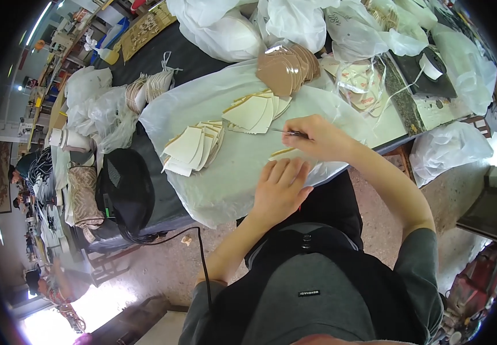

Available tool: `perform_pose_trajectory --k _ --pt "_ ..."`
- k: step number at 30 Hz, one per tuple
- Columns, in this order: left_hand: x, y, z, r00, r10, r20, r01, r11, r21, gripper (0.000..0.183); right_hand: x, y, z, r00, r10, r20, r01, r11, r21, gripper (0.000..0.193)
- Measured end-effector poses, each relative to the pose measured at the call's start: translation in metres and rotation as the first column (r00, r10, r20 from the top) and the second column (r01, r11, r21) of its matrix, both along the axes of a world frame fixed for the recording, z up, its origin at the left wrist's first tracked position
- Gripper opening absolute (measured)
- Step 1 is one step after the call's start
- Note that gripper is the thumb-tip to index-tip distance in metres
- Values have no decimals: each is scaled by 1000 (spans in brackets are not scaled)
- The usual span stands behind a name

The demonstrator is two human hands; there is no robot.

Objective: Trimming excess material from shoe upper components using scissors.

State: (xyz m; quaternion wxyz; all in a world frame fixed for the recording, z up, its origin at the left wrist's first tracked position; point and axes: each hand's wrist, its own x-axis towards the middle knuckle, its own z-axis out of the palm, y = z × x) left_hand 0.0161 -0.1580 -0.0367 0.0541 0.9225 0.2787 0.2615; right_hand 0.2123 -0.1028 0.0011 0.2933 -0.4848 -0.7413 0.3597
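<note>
My right hand (315,138) is closed around a thin pointed tool (297,134) with a dark handle; its slim metal tip points left. Just nearer to me, my left hand (280,187) lies with its fingers stretched out at the edge of the plastic-covered table. Beyond its fingertips shows a cream piece (283,153) with a yellowish edge, mostly hidden by the hands. Two fanned stacks of similar cream pieces lie to the left: one stack (254,112) close to the tool tip, another stack (193,148) farther left. Behind them sits a pile of glossy brown pieces (287,69).
White plastic bags (225,29) crowd the table's far side. A black mesh-backed object (126,187) and a patterned bag (84,195) stand at the left, near tied bundles (149,91). A black cable (201,259) hangs beside my left forearm. Another bag (450,150) sits at the right.
</note>
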Motion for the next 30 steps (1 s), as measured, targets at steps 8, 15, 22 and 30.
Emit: perform_pose_trajectory --k 8,15,22,30 --pt "-40 5 -7 919 230 320 -190 970 -152 33 -2 14 -13 991 87 -106 -118 936 -332 23" --pt "-46 2 -9 916 171 363 -142 984 -105 28 43 -12 32 997 77 25 -74 992 -107 14" --pt "-21 -10 -10 965 47 259 -16 992 -121 37 70 -38 2 917 77 392 -137 982 126 20" --pt "-18 -12 -17 990 71 122 -60 994 -89 40 -10 6 3 985 116 -126 -147 950 -275 7"
